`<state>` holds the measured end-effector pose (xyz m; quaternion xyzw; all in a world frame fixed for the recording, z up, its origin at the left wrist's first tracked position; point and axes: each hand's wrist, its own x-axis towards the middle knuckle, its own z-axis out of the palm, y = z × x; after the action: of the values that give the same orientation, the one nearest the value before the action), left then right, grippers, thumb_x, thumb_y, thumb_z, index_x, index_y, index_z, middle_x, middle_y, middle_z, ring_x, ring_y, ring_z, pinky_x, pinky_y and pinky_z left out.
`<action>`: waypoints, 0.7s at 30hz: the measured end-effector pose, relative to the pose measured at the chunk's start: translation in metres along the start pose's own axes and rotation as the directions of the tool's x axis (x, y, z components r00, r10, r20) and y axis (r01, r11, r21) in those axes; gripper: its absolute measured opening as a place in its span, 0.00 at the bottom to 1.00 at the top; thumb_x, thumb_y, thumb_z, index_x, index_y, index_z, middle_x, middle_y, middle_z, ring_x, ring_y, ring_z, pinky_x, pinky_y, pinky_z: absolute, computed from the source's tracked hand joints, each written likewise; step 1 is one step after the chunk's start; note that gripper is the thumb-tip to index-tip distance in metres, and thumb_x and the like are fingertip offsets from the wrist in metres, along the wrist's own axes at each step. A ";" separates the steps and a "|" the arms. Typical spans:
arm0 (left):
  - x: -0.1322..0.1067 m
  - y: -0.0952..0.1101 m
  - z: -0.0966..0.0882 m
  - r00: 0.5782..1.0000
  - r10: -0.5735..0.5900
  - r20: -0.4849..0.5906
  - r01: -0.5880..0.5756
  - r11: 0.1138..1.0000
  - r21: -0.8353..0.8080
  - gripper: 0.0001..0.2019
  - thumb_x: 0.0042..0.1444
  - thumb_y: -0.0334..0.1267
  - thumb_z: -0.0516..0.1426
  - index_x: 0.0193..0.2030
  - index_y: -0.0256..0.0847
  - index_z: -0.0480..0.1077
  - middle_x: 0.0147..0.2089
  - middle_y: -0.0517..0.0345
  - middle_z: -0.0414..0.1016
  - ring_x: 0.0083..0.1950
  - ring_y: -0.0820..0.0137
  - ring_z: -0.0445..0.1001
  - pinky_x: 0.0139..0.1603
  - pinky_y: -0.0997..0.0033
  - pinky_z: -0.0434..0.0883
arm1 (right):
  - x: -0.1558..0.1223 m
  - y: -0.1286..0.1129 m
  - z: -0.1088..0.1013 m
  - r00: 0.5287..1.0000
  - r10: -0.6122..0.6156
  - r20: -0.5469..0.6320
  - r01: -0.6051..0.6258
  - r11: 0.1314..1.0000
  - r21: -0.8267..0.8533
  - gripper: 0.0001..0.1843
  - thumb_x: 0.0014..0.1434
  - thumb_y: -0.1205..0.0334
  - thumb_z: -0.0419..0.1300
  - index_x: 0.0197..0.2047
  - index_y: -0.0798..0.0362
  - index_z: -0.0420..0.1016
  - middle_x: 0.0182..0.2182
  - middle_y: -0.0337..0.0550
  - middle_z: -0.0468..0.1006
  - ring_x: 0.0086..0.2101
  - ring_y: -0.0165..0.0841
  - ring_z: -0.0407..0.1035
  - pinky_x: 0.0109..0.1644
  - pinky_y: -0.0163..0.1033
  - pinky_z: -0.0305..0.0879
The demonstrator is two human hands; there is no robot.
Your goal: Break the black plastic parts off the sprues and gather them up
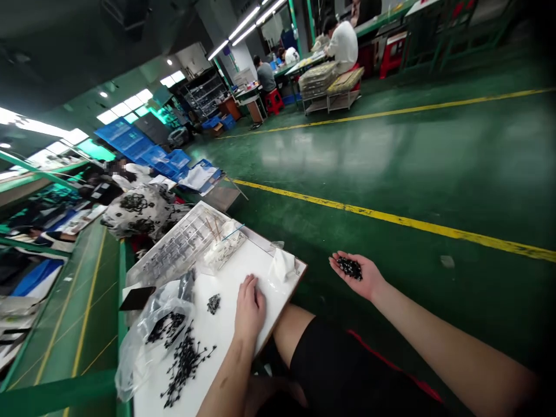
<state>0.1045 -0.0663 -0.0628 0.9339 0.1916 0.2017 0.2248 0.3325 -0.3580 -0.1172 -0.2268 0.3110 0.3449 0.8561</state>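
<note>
The green factory floor (391,150), crossed by yellow lines, extends beyond a white work board (230,278). Right hand (356,275): open, palm up, slightly cupped, carrying a heap of small black plastic parts (350,267). Left hand (249,307): resting on the board, fingers together (nothing clamped). Just left of it lies a small black cluster (213,303); nearer the wrist, a clear plastic bag (152,341) touches a loose pile of black runners (185,365).
</note>
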 end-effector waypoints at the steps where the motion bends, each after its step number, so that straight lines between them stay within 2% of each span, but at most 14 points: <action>1: -0.001 -0.002 0.001 1.000 0.000 0.000 0.000 1.000 -0.020 0.20 0.72 0.43 0.64 0.67 0.41 0.73 0.72 0.44 0.72 0.71 0.48 0.73 0.70 0.35 0.71 | -0.008 -0.003 -0.010 0.999 -0.015 -0.032 0.015 1.000 -0.010 0.20 0.65 0.75 0.57 0.58 0.56 0.78 0.47 0.59 0.87 0.47 0.49 0.86 0.52 0.57 0.88; 3: -0.005 -0.006 0.002 1.000 0.002 0.000 -0.002 0.998 -0.067 0.22 0.72 0.43 0.64 0.69 0.42 0.72 0.74 0.44 0.70 0.73 0.46 0.70 0.72 0.32 0.68 | -0.021 -0.008 -0.021 0.994 -0.060 -0.089 0.057 0.998 -0.036 0.21 0.65 0.75 0.56 0.59 0.56 0.78 0.46 0.57 0.87 0.46 0.48 0.86 0.50 0.56 0.89; 5: -0.011 -0.009 0.003 1.000 0.005 0.006 -0.005 0.993 -0.119 0.23 0.73 0.42 0.63 0.71 0.42 0.71 0.76 0.43 0.68 0.76 0.45 0.67 0.75 0.30 0.65 | -0.030 -0.014 -0.020 0.984 -0.115 -0.134 0.108 0.992 -0.065 0.23 0.67 0.74 0.54 0.61 0.55 0.76 0.47 0.57 0.87 0.45 0.48 0.86 0.47 0.54 0.90; 9: -0.030 -0.007 0.010 0.999 -0.002 0.047 0.012 0.979 -0.202 0.23 0.71 0.32 0.59 0.72 0.42 0.69 0.79 0.39 0.65 0.82 0.44 0.59 0.80 0.26 0.56 | -0.036 -0.023 0.006 0.962 -0.203 -0.181 0.181 0.974 -0.134 0.25 0.70 0.71 0.51 0.66 0.53 0.74 0.49 0.56 0.87 0.46 0.47 0.87 0.44 0.51 0.91; 11: -0.038 -0.002 0.015 0.996 -0.027 0.080 0.044 0.973 -0.225 0.25 0.67 0.29 0.59 0.70 0.44 0.71 0.80 0.40 0.65 0.83 0.45 0.57 0.81 0.26 0.55 | -0.035 -0.025 0.028 0.948 -0.249 -0.198 0.221 0.963 -0.151 0.26 0.70 0.70 0.51 0.66 0.48 0.75 0.52 0.56 0.86 0.47 0.47 0.86 0.44 0.52 0.91; 13: -0.037 0.002 0.020 0.991 -0.053 0.125 0.082 0.966 -0.243 0.26 0.62 0.29 0.61 0.66 0.46 0.75 0.81 0.41 0.64 0.83 0.43 0.57 0.82 0.27 0.56 | -0.035 -0.023 0.058 0.939 -0.295 -0.174 0.266 0.948 -0.173 0.26 0.70 0.69 0.52 0.66 0.43 0.76 0.55 0.56 0.85 0.49 0.47 0.86 0.46 0.53 0.91; 16: -0.018 0.004 0.012 0.967 -0.095 0.237 0.156 0.955 -0.254 0.26 0.58 0.28 0.66 0.63 0.47 0.79 0.80 0.43 0.66 0.82 0.43 0.59 0.83 0.32 0.57 | -0.048 -0.014 0.124 0.937 -0.317 -0.146 0.290 0.941 -0.177 0.26 0.71 0.67 0.52 0.67 0.47 0.75 0.56 0.58 0.84 0.51 0.48 0.85 0.49 0.52 0.90; 19: 0.012 0.012 -0.022 0.913 -0.135 0.384 0.235 0.946 -0.225 0.22 0.65 0.35 0.68 0.65 0.42 0.76 0.76 0.43 0.71 0.78 0.44 0.66 0.79 0.28 0.61 | -0.092 -0.012 0.200 0.955 -0.258 -0.145 0.240 0.962 -0.131 0.25 0.71 0.68 0.50 0.66 0.51 0.75 0.54 0.58 0.85 0.51 0.48 0.85 0.50 0.56 0.90; 21: 0.032 0.025 -0.056 0.869 -0.154 0.471 0.269 0.945 -0.188 0.20 0.70 0.40 0.66 0.66 0.42 0.75 0.73 0.44 0.73 0.74 0.48 0.71 0.74 0.35 0.68 | -0.135 -0.021 0.246 0.958 -0.228 -0.173 0.214 0.972 -0.095 0.22 0.71 0.67 0.50 0.62 0.54 0.77 0.51 0.59 0.86 0.50 0.48 0.85 0.51 0.57 0.89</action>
<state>0.1124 -0.0537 0.0052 0.8927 0.2095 -0.0233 0.3982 0.3636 -0.2839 0.1522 -0.3230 0.3475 0.2363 0.8480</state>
